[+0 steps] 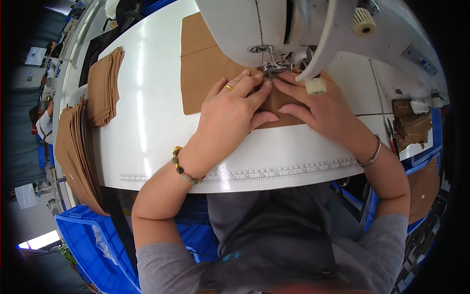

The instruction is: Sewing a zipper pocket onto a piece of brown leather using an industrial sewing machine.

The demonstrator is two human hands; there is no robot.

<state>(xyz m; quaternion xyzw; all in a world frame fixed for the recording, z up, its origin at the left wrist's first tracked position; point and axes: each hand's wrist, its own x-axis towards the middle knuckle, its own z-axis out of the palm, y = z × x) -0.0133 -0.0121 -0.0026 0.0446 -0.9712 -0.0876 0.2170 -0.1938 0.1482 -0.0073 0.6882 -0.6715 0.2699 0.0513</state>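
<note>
A piece of brown fabric (200, 81) lies on the white table under the needle area of a sewing machine (220, 19). Beside the metal presser foot (276, 67), my left hand (230, 105) rests on the fabric with its fingertips pressing down and its thumb apart. From the other side my right hand (320, 105) lies on the same fabric, index finger stretched toward the foot and thumb spread nearer me. Both hands hide much of the fabric, and the right fingertips are partly behind the machine's parts.
Stacks of brown pieces stand at the left, one flat (104, 88), one draping over the edge (73, 152). A printed ruler (245, 174) runs along the table's near edge. Small brown pieces (411, 127) and scissors (391, 139) lie right; a blue crate (98, 250) stands lower left.
</note>
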